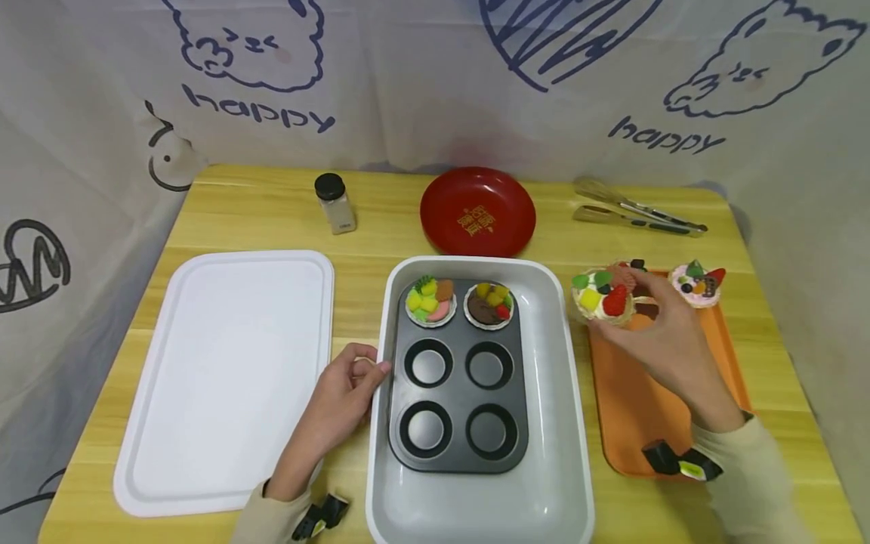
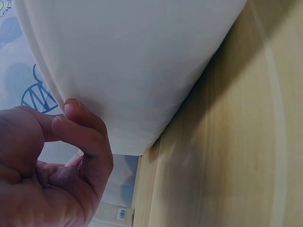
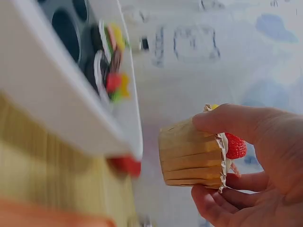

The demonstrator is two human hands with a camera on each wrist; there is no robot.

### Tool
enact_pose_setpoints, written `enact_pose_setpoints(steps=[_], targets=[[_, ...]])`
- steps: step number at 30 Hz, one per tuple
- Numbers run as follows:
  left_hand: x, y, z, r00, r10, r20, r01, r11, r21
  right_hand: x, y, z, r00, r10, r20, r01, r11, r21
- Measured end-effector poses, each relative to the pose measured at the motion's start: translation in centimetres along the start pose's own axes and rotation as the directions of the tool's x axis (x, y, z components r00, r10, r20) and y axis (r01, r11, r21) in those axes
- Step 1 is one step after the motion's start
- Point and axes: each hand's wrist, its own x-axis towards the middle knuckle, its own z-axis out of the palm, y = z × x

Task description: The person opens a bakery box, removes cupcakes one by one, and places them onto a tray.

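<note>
Over the wood-grain desk, the right hand pinches a fruit-topped cupcake between its fingers, near the orange tray; probably light, its paper wrapper crushable, best held gently round the sides. The left hand grips the white basin.

Seeing whitish fabric covering the far side, creasing lightly and dropping behind the table. Reading blue line art on it: left animal face and right animal face, both with "happy" lettering below, plus a striped shape between, cut off at top. Finding side cloth at left, carrying black line drawings, going bluish-grey lower down. Getting yellowish wood grain on the tabletop, rounding at the far corners. Spotting dark cables at lower left. Noting soft light, casting faint shadows along the fabric's base.
</note>
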Motion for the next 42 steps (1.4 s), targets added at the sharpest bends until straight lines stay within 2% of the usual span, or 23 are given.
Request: enact_pose_setpoints(steps=[4,10,16,22,33,42], targets=[[0.0,0.0,0.0,1.000,-0.007,-0.001,0.007,1.000,-0.015,-0.2,2.7,-1.1,0.997,0.046,-0.060,-0.047,0.999,-0.005],[-0.1,0.0,0.1,1.000,-0.005,-0.002,0.005,1.000,-0.029,-0.8,6.2,-2.0,0.988,0.114,-0.108,-0.120,0.991,-0.056],[-0.4,0.0,0.1,1.000,-0.015,-0.008,0.014,0.999,-0.031,-1.8,8.7,-2.3,0.966,0.225,-0.129,-0.235,0.969,-0.071],[-0.4,0.0,0.1,1.000,-0.010,-0.012,0.010,1.000,-0.015,-2.5,11.1,-3.0,0.942,0.307,-0.137,-0.319,0.945,-0.078],[0.0,0.1,0.0,1.000,0.006,0.012,-0.005,1.000,-0.027,-3.1,13.3,-3.3,0.907,0.390,-0.157,-0.406,0.910,-0.081],[0.0,0.1,0.2,1.000,-0.004,0.021,0.005,0.999,-0.034,-3.5,14.0,-3.3,0.895,0.422,-0.145,-0.434,0.899,-0.060]])
